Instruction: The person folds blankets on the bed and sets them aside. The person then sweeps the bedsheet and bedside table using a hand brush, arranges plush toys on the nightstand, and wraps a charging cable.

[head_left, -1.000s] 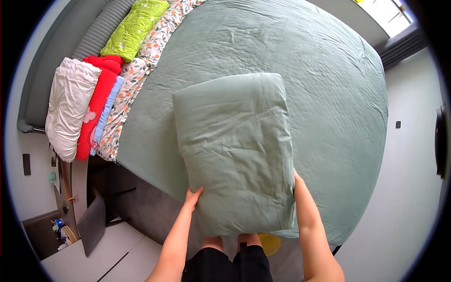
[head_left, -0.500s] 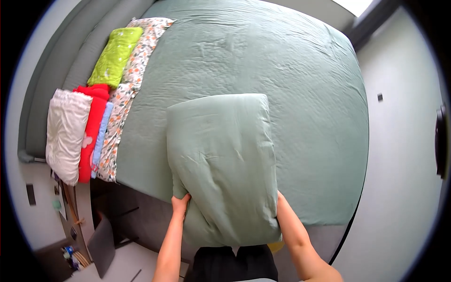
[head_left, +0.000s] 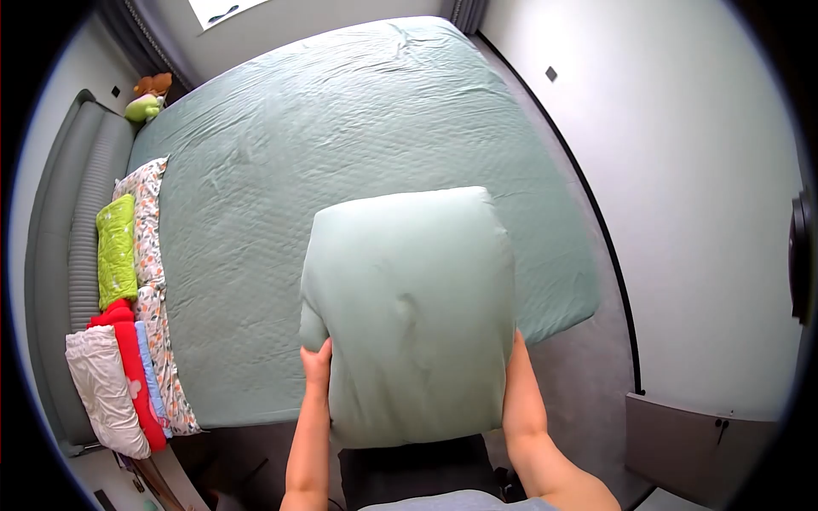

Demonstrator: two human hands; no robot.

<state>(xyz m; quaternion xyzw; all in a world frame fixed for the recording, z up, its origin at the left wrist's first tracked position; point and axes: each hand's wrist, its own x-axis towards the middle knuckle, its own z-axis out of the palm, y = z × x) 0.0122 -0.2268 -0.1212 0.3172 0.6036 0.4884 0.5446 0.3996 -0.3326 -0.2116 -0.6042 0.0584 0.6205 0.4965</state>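
A thick, folded pale green quilt is held up in front of my body between my two hands. My left hand grips its left side low down, with the thumb showing and the other fingers tucked under or behind it. Along the right side, my right hand holds the opposite edge, its fingers hidden by the quilt. Behind the quilt lies the bed, covered with a wrinkled sheet of the same green.
Along the grey headboard lie floral pillows, a lime green folded item, a red one and a white one. Plush toys sit at the far corner. A low cabinet stands at right.
The view has turned and drawn back from the bed, showing the window and a cabinet. The quilt is lifted clear of the bed's near edge, still in both hands.
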